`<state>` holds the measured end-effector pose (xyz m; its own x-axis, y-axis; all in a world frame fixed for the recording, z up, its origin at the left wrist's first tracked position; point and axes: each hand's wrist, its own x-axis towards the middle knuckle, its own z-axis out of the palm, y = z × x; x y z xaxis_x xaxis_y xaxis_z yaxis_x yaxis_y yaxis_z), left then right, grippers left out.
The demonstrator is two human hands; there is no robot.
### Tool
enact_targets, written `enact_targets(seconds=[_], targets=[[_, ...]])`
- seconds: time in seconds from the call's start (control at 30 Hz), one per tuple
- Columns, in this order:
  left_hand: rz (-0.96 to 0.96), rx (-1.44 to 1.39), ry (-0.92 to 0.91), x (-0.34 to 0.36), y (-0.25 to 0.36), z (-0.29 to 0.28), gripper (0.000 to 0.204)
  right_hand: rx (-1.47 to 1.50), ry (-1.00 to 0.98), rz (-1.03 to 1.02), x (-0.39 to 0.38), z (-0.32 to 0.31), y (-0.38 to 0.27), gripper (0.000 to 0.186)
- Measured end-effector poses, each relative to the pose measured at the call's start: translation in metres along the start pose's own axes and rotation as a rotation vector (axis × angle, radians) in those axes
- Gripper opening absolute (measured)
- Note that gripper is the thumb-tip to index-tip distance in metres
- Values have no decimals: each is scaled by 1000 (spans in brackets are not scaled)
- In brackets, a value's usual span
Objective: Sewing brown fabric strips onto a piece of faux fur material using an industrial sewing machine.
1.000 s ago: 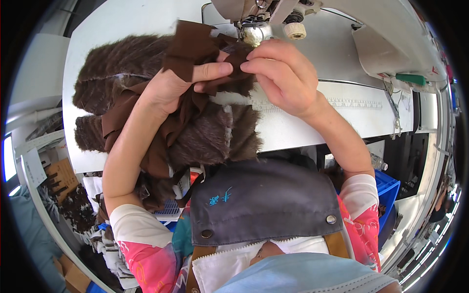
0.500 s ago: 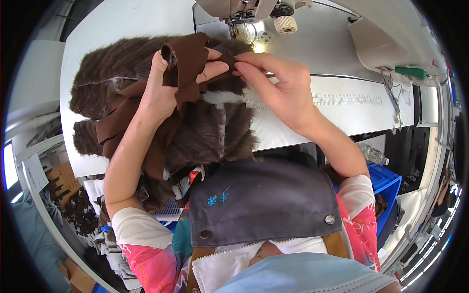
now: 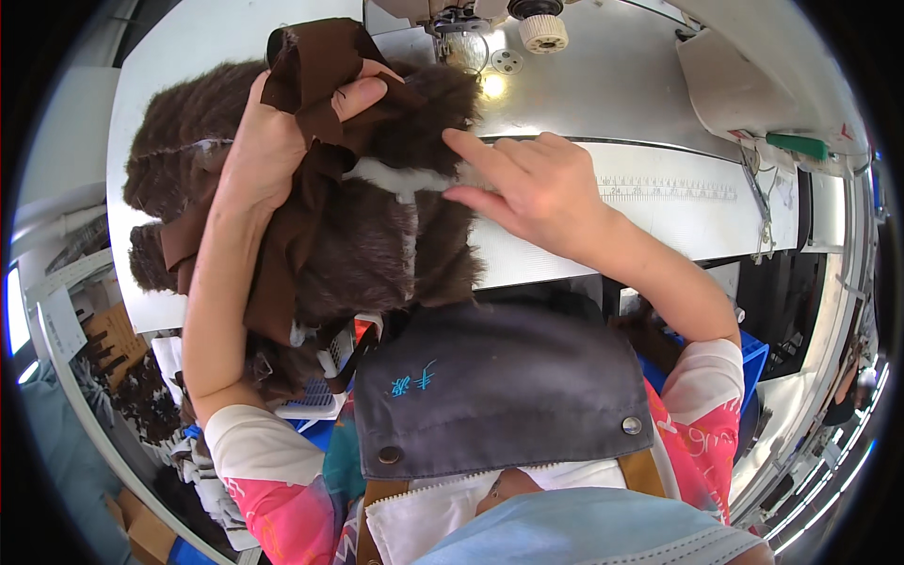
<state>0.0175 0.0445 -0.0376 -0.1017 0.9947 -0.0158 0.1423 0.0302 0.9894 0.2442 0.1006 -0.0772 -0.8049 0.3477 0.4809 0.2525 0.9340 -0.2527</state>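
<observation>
soft, bulky and apt to sag: hold it by a deep fold

a long white table [image 3: 556,259] runs from left to right. at its far side stands a pale sewing machine [image 3: 753,85] with a shiny metal bed [image 3: 612,99].

the dark-brown, long-pile fur piece [image 3: 358,264] covers the left half of the table, just near of the machine's needle area. it looks thick and springy, with little stiffness, and is probably light for its bulk. it should be hard to break, but the pile would slide under a shallow pinch, so a hold taken through to the backing, by an edge or a seam, seems surest.

over its far middle bunches a smooth, matt, brown woven cloth [image 3: 325,56], folded into loops and trailing near. it looks thin and limp, likely a little slippery; gathering several layers under the thumb should keep it from unrolling.

the left hand [image 3: 273,141] does this: its fingers are closed on the bunched cloth, thumb pressed on top. the right hand [image 3: 546,188] is at the fur's right edge, thumb and forefinger spread apart with nothing seen pinched between them; whether their tips touch the fur i cannot tell.

smallest is the narrow, pale seam strip [image 3: 409,245], running near to far down the fur; it looks flatter than the pile and may give firmer purchase.
</observation>
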Motion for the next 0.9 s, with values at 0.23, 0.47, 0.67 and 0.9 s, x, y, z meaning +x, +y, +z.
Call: enact_targets(seconds=[0.23, 0.47, 0.67, 0.9], targets=[[-48, 73, -79, 13, 6, 3, 18, -165, -15, -232, 12, 24, 39, 30], [-2, 282, -356, 51, -4, 3, 15, -85, 106, -216, 16, 26, 37, 25], [-179, 234, -331, 60, -41, -5, 17, -28, -44, -145, 12, 19, 32, 25], [-315, 58, -357, 48, -27, -6, 12, 17, -114, -178, 5, 18, 28, 31]])
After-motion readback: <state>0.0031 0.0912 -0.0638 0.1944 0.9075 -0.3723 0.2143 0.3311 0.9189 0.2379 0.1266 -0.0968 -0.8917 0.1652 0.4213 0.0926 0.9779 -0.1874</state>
